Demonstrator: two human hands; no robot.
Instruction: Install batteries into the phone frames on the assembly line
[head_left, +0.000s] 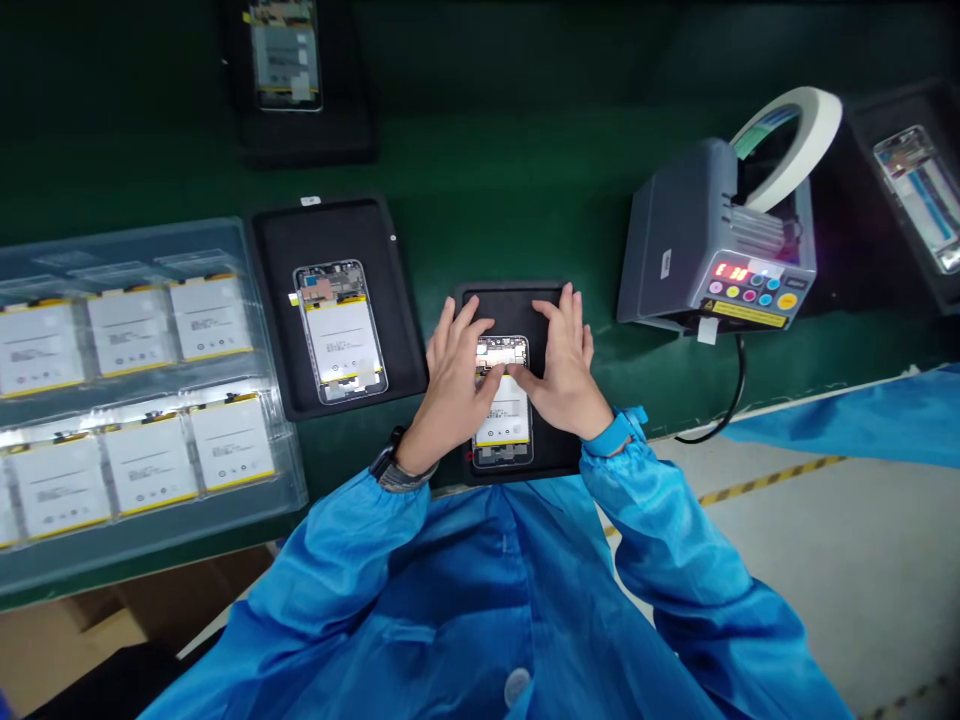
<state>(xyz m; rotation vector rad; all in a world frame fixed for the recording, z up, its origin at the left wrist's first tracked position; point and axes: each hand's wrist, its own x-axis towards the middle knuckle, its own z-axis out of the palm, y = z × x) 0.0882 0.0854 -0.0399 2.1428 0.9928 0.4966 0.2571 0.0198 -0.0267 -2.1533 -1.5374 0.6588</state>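
Note:
An opened phone lies in a black tray in front of me, with a white battery edged in yellow inside it. My left hand reaches over the phone's left side, its thumb on the top part of the battery. From the other side my right hand comes in, thumb pressing close beside the left one. The fingers of both hands are spread and rest near the tray's far part. Neither hand grasps anything. The thumbs hide a strip between battery and circuit board.
Left of me, another black tray holds an open phone; beyond it is a clear plastic tray of several batteries. A tape dispenser with a white tape roll stands at right. More phones lie at back left and far right.

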